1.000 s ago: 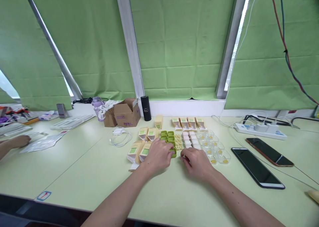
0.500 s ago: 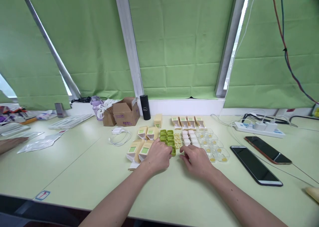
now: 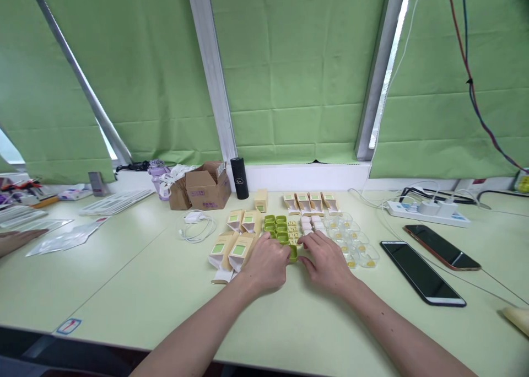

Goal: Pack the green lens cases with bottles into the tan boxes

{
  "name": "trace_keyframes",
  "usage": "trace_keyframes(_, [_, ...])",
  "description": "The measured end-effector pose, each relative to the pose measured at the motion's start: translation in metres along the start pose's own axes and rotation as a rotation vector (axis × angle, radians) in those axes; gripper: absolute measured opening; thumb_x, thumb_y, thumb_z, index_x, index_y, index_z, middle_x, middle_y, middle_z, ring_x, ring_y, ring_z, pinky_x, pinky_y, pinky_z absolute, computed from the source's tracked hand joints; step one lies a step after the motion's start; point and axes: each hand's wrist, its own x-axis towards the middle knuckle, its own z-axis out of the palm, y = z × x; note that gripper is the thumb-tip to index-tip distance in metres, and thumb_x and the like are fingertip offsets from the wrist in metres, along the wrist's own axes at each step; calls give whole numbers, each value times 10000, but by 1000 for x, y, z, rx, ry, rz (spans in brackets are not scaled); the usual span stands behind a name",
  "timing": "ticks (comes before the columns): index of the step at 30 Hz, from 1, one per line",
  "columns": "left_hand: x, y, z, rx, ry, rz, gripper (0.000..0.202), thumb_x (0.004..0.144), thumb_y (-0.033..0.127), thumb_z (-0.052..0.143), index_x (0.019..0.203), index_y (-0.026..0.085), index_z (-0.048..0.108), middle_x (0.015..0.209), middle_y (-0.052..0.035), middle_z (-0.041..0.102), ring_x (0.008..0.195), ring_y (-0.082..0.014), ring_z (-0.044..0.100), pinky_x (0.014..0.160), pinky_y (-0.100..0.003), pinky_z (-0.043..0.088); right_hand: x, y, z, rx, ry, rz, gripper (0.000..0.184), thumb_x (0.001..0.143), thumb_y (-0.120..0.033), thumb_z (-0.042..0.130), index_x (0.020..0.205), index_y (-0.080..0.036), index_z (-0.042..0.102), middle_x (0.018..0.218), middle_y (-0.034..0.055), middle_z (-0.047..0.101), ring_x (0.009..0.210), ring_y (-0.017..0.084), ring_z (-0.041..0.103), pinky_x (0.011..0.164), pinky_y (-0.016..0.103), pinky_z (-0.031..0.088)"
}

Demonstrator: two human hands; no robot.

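Green cup point(image 3: 293, 253) is sitting right between my two hands, at the near end of a bunch of green cups point(image 3: 281, 228), and I'm peeking at it from way over here through the head cam. My left hand point(image 3: 268, 261) is pinching it from the left, fingers curling in tight, so I'm only seeing its right part. My right hand point(image 3: 326, 258) is hanging just beside it on the other side, thumb and forefinger standing a bit apart; I'm not able to tell if they're touching it. Right past the fingers, little yellow pieces point(image 3: 292, 229) are lining up next to the green cups, then pinkish-white blocks point(image 3: 312, 223) are half hiding behind my right hand, and clear cups point(image 3: 349, 236) are showing yellow bits inside. Four tan cartons point(image 3: 233, 242) are lying near my left hand, and a row of open cartons point(image 3: 303, 202) is standing farther back. Further out, a white charger point(image 3: 192, 217) is lying in front of a cardboard box point(image 3: 209, 192), two phones are resting near a power strip point(image 3: 427, 213) on the right, and a co-worker's hand point(image 3: 25, 239) is showing at far left.
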Motion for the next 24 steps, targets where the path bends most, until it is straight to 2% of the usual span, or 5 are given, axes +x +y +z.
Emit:
trace_keyframes(6, [-2,1,2,-39,131,37,172,899,98,571,796,201,662,710,-72,699,684,-245,612,804,-434,402,0,0,0,64,20,-11,439,892,-187,707,1314,-213,591,1232,140,720,1137,350,624,926,492,530])
trace_keyframes(16, [-5,4,6,-92,232,83,258,999,121,491,818,198,658,720,-62,684,713,-232,593,809,-436,386,0,3,5,172,37,-1,429,890,-158,688,1305,-198,590,1203,134,738,1132,333,638,926,489,553])
trace_keyframes(21, [-5,-2,10,-217,399,58,114,1034,197,566,1085,191,668,862,-73,713,840,-255,615,803,-426,434,1,6,5,265,120,52,430,895,-175,677,1310,-226,578,1216,124,726,1129,330,635,910,488,561])
trace_keyframes(24, [-4,-5,11,-323,485,4,163,1017,225,628,1179,202,627,923,-78,692,921,-275,610,811,-425,475,1,5,5,330,177,109,433,895,-190,672,1315,-242,578,1226,123,710,1146,329,635,925,491,571])
